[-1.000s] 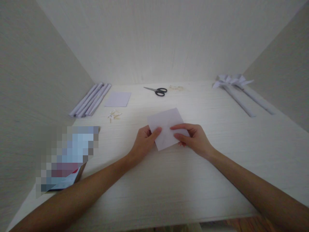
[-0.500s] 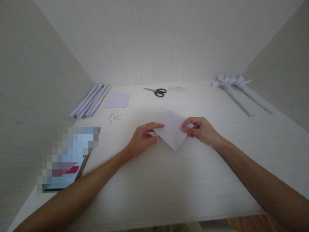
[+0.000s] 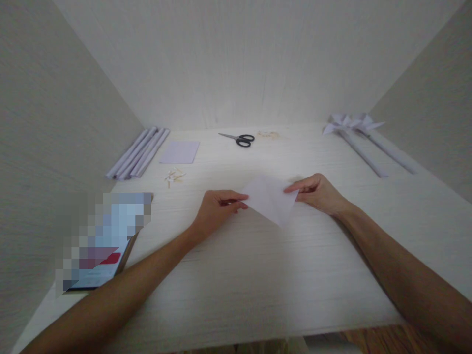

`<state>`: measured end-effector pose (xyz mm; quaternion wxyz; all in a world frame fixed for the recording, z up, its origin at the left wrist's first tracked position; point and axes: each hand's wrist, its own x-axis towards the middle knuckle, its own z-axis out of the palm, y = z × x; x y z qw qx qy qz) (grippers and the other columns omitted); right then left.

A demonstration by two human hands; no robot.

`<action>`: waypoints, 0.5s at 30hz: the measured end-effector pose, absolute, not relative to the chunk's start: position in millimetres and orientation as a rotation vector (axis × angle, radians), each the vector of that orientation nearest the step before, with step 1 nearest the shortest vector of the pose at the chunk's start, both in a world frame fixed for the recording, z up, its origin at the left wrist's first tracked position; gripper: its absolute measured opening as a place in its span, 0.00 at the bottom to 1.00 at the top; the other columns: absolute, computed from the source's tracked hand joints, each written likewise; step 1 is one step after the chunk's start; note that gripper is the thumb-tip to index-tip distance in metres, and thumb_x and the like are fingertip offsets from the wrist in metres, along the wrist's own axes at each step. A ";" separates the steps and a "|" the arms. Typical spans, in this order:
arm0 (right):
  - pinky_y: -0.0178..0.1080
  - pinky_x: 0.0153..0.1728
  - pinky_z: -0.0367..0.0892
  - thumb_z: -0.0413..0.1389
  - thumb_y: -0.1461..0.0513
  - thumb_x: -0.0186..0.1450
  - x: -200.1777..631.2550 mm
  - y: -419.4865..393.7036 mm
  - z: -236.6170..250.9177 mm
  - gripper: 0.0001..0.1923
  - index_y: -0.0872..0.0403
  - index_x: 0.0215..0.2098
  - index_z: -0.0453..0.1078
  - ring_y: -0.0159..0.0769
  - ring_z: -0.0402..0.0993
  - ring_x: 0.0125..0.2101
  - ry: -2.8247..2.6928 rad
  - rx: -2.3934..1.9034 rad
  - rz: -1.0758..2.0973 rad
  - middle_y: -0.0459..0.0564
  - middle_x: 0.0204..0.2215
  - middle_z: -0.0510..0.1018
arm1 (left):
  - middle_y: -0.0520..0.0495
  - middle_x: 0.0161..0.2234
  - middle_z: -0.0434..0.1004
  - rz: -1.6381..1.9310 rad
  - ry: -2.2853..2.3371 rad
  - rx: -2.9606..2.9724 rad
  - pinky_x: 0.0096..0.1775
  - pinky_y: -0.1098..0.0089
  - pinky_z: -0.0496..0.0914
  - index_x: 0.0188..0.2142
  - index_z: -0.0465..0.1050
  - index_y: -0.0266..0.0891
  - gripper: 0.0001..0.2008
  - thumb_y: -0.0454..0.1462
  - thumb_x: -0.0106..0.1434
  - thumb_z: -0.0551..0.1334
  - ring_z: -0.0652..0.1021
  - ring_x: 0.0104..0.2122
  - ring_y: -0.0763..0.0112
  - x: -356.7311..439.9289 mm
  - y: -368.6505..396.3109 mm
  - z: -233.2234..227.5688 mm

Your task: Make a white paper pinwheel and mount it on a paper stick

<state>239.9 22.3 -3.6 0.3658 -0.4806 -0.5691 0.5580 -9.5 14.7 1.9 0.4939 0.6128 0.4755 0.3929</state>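
Observation:
Between my hands, above the middle of the table, is a square sheet of white paper, turned cornerwise with a faint crease running down it. My left hand pinches its left corner between thumb and fingers. At the opposite corner, my right hand grips the paper the same way, index finger lying on top. The sheet's lower corner points toward me and is slightly blurred.
Black-handled scissors lie at the back, beside small pale bits. Rolled paper tubes, a stack of paper squares and small sticks are left, above a tablet. Two paper pinwheels on tubes lie right.
The paper has turned and shifted a little to the right, its lower corner swinging rightward. My right hand has moved slightly right and up; my left fingers now pinch the left corner.

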 end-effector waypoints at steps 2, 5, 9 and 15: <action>0.32 0.22 0.67 0.63 0.63 0.44 240.0 22.3 -2.6 0.09 0.52 0.26 0.76 0.30 0.73 0.21 -1.475 -1.253 1.401 0.47 0.23 0.79 | 0.49 0.23 0.78 0.975 1.128 1.485 0.23 0.78 0.69 0.26 0.76 0.37 0.06 0.33 0.45 0.64 0.75 0.23 0.75 -10.0 14.8 0.8; 0.32 0.20 0.64 0.64 0.62 0.42 238.0 22.3 0.2 0.08 0.53 0.23 0.76 0.30 0.71 0.20 -1.495 -1.233 1.336 0.47 0.20 0.78 | 0.49 0.21 0.77 1.010 1.103 1.474 0.22 0.78 0.69 0.25 0.76 0.38 0.04 0.34 0.46 0.64 0.75 0.23 0.75 -9.7 14.5 0.5; 0.31 0.24 0.64 0.64 0.62 0.45 235.4 23.6 -0.5 0.06 0.52 0.23 0.76 0.30 0.71 0.24 -1.524 -1.142 1.271 0.47 0.23 0.78 | 0.48 0.22 0.77 1.036 1.101 1.429 0.22 0.78 0.69 0.24 0.76 0.38 0.03 0.35 0.47 0.64 0.76 0.24 0.74 -7.7 14.1 2.1; 0.32 0.28 0.65 0.63 0.62 0.47 226.2 22.7 -7.0 0.04 0.55 0.20 0.75 0.30 0.72 0.26 -1.341 -1.121 1.301 0.48 0.25 0.78 | 0.49 0.24 0.77 1.095 1.123 1.370 0.24 0.76 0.70 0.22 0.76 0.37 0.04 0.36 0.46 0.64 0.75 0.25 0.75 -5.1 15.4 2.1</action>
